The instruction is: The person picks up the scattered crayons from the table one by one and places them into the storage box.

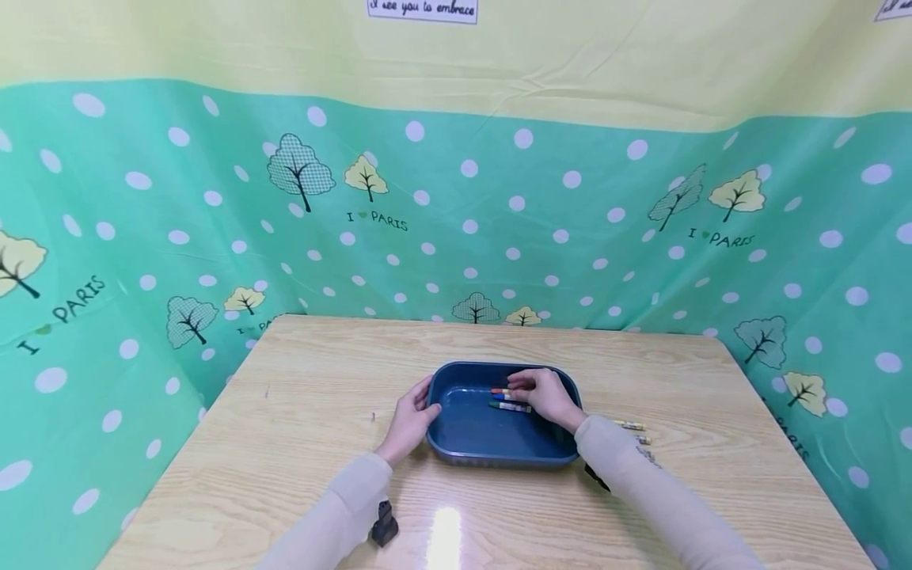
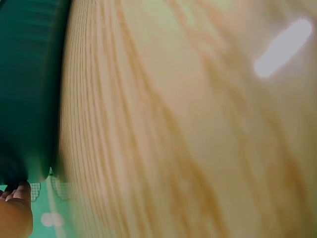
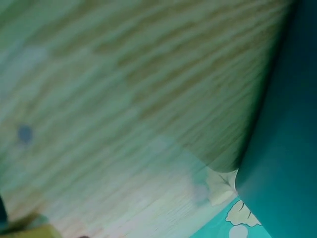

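Observation:
A dark blue rectangular bin point(image 1: 470, 434) sits upright on the table. My left hand point(image 1: 412, 416) grips its left wall, thumb over the rim and fingers outside. My right hand point(image 1: 547, 396) reaches over the right side into the bin, and its thumb and fingers pinch a red crayon point(image 1: 497, 391). Just below that lie a blue crayon point(image 1: 502, 397), partly covered by the hand, and a green crayon point(image 1: 510, 407). In the left wrist view the left fingertips point(image 2: 22, 191) touch the bin's end point(image 2: 29, 89). The right wrist view shows only the bin's outer wall point(image 3: 285, 129).
Right of the bin, several crayons point(image 1: 630, 425) lie on the wooden table point(image 1: 321, 396), partly hidden by the right sleeve point(image 1: 641, 475). Black wrist devices point(image 1: 385, 526) hang below both wrists. A green and yellow printed curtain point(image 1: 492, 206) stands behind the table.

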The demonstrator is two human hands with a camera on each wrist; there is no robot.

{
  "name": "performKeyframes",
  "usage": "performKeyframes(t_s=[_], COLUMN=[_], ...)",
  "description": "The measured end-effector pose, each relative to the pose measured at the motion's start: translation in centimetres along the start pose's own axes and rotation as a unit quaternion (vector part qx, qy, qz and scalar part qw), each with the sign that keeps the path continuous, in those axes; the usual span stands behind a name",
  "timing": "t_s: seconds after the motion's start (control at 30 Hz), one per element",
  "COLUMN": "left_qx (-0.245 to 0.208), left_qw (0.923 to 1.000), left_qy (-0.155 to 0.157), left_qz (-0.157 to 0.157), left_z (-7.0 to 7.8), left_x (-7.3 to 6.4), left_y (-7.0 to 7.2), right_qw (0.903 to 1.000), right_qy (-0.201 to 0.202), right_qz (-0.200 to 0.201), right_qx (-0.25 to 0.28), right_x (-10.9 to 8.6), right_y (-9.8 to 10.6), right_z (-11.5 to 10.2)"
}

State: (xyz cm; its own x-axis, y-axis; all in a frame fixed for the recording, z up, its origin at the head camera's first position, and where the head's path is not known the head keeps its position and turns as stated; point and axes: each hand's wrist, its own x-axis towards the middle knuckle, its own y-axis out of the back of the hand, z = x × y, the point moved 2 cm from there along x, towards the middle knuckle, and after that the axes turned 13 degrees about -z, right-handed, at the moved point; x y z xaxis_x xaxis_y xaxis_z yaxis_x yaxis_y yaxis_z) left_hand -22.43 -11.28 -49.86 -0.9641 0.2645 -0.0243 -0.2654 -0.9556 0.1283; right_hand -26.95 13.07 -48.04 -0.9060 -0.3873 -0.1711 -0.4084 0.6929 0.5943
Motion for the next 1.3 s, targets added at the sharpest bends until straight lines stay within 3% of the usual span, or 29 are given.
performKeyframes(t_s=[0.43, 0.73, 0.9, 1.07, 1.3], left_qx=[0.002, -0.008, -0.010, -0.001, -0.001], left_qw=[1.0000, 0.9999, 0.9999, 1.0000, 0.9998], left_qy=[0.007, 0.004, 0.005, 0.008, 0.016], left_qz=[-0.001, -0.009, -0.008, 0.003, 0.008], left_z=[0.0, 2.3, 1.3, -0.1, -0.2], left_x=[-0.1, -0.9, -0.5, 0.1, 0.2], left_y=[0.0, -0.1, 0.0, 0.1, 0.1], right_qw=[0.9997, 0.9983, 0.9975, 0.9992, 0.9997], right_qy=[-0.017, 0.001, -0.005, -0.006, 0.014], right_qz=[0.000, 0.000, -0.005, -0.012, -0.013], right_qx=[0.019, 0.058, 0.070, 0.037, 0.017], right_x=[0.0, -0.2, -0.8, -1.5, -2.8], right_y=[0.2, 0.4, 0.8, 1.5, 3.0], right_z=[0.1, -0.2, -0.6, -0.9, -1.0])
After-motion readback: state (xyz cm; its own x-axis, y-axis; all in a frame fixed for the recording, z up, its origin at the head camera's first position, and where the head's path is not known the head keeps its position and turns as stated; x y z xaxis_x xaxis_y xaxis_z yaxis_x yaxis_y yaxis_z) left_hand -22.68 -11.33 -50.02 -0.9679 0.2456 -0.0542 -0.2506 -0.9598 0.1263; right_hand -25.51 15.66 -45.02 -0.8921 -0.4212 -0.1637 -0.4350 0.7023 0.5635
